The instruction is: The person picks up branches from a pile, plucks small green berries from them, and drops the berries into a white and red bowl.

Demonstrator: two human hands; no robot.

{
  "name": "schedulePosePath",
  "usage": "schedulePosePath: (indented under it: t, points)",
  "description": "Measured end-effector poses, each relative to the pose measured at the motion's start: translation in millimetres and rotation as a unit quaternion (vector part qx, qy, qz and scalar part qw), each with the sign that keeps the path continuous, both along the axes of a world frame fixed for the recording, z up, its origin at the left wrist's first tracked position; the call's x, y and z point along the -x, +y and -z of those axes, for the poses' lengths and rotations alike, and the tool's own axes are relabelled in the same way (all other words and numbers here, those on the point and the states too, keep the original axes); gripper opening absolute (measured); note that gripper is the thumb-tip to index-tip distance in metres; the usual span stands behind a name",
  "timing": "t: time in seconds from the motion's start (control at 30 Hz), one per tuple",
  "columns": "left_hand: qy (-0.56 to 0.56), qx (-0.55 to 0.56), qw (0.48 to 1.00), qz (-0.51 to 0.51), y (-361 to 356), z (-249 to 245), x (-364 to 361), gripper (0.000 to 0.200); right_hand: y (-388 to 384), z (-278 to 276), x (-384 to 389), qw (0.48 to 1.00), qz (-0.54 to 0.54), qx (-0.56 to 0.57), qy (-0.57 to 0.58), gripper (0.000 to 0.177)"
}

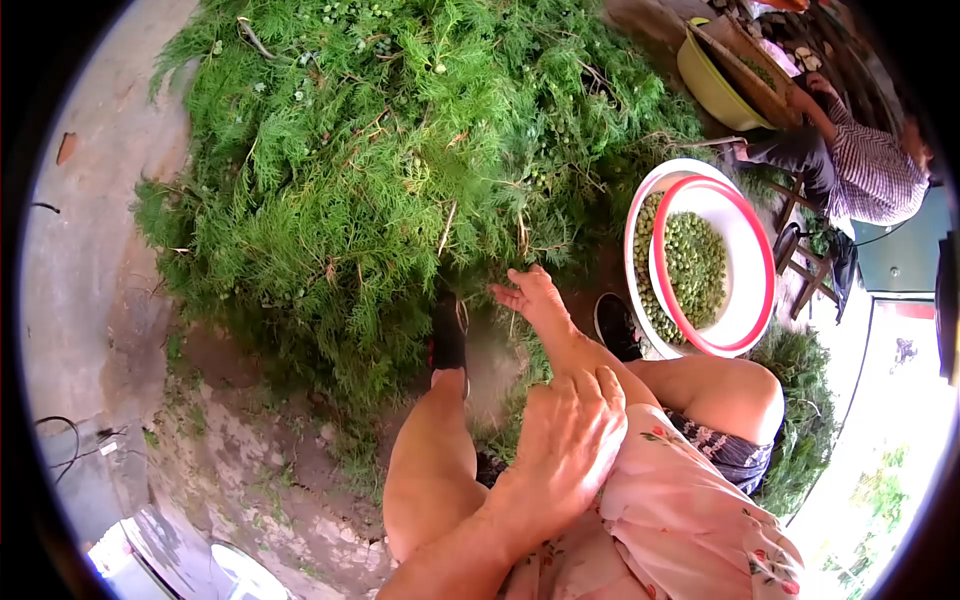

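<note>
My left hand (570, 430) is closed, its bent fingers pressed together against my right forearm. My right hand (528, 295) reaches to the lower edge of a big heap of green conifer branches (400, 180), its fingers apart and nothing visible in them. Small pale green cones show among the twigs. To the right of that hand, a white basin with a red rim (745, 262) sits tilted in a larger white basin (637, 300). Small green cones (695, 265) lie in both basins.
At the upper right a seated person (870, 170) works beside a yellow-green basin (715, 90). My knees and shoes are below the heap. Concrete ground (100, 250) and a dark cable (65, 440) are on the left. More greenery (800, 430) lies right of my knee.
</note>
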State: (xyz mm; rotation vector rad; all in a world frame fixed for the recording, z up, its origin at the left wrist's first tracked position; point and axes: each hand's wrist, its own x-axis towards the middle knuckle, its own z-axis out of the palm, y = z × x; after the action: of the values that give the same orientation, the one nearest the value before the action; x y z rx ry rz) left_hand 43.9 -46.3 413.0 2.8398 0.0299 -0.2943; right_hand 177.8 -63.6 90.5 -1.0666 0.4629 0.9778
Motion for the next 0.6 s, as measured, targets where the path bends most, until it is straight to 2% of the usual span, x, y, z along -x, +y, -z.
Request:
schedulePosePath:
  t: [0.07, 0.17, 0.27, 0.3, 0.4, 0.43, 0.47, 0.6]
  points:
    - [0.018, -0.006, 1.000, 0.005, -5, 2, 4, 0.039, 5, -3, 3, 0.999, 0.017, 0.017, 0.026, 0.020]
    - [0.024, -0.017, 1.000, 0.000, -2, 1, 5, 0.040, 12, -13, 8, 0.992, 0.052, 0.111, 0.009, 0.017]
    - [0.012, -0.039, 0.999, -0.036, 3, -3, 0, 0.039, 2, -18, 3, 0.958, -0.089, 0.243, -0.123, 0.017]
    - [0.006, -0.043, 0.999, -0.021, 5, -3, 0, 0.037, -2, -35, 6, 0.955, -0.075, 0.246, -0.145, 0.018]
    - [-0.002, -0.001, 1.000, -0.020, 7, 7, 3, 0.031, -25, -73, 8, 0.975, -0.059, 0.146, -0.157, 0.017]
    - [-0.050, 0.040, 0.996, -0.056, 6, 13, 8, 0.028, -32, -85, 10, 0.970, -0.054, 0.125, -0.201, 0.016]
    - [-0.025, 0.081, 0.993, -0.077, 6, 20, 8, 0.028, -39, -96, 11, 0.970, -0.055, 0.111, -0.211, 0.016]
    - [-0.006, 0.075, 0.987, -0.144, 9, 20, 9, 0.030, -63, -152, 21, 0.956, -0.071, 0.087, -0.270, 0.017]
